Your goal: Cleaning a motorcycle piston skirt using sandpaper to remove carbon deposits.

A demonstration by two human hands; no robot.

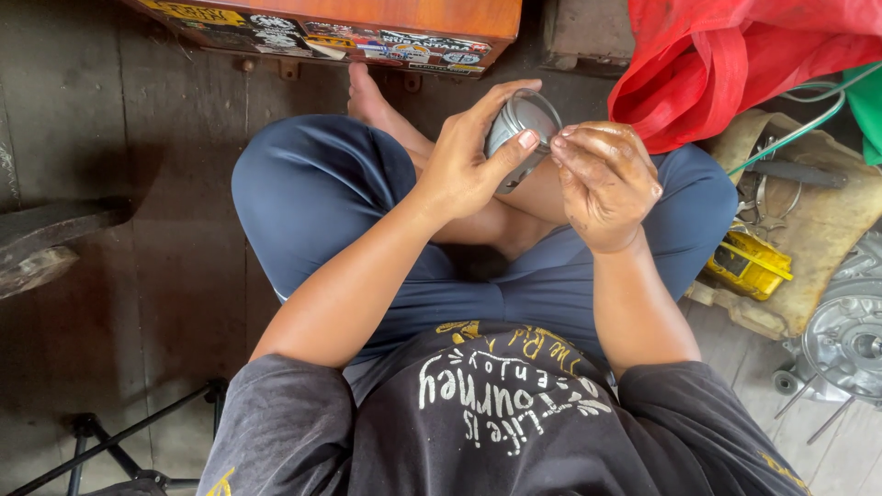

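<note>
Nearest the camera: your black printed shirt [496,413], then both forearms reaching out over your crossed legs in blue trousers [312,197]. You sit on a dark wooden floor [138,184].

Left hand [469,156] is clamped round a small grey metal cylinder, probably an engine piston [519,124], held up over your lap; thumb across its near side, fingers curled over the far side. Right hand [606,184], grimy with oil, has its fingertips pinched together at the piston's right rim; whether they grip something tiny there, cannot tell.

Handling, as a judgement: rigid metal, light enough for one hand, does not give when squeezed. Smooth wall plus oily fingers means it may slip, so hold it round the wall as the left hand does, not by the thin rim. A drop on the boards could dent an edge.

Look: dull silver, round, flat shiny crown catching light, short skirt, mostly hidden by fingers.

Around: red cloth [735,55] at upper right, yellow tool [749,264] on a tan sack [818,220], silver engine casing [845,340] at right edge, stickered wooden box [367,28] ahead.
</note>
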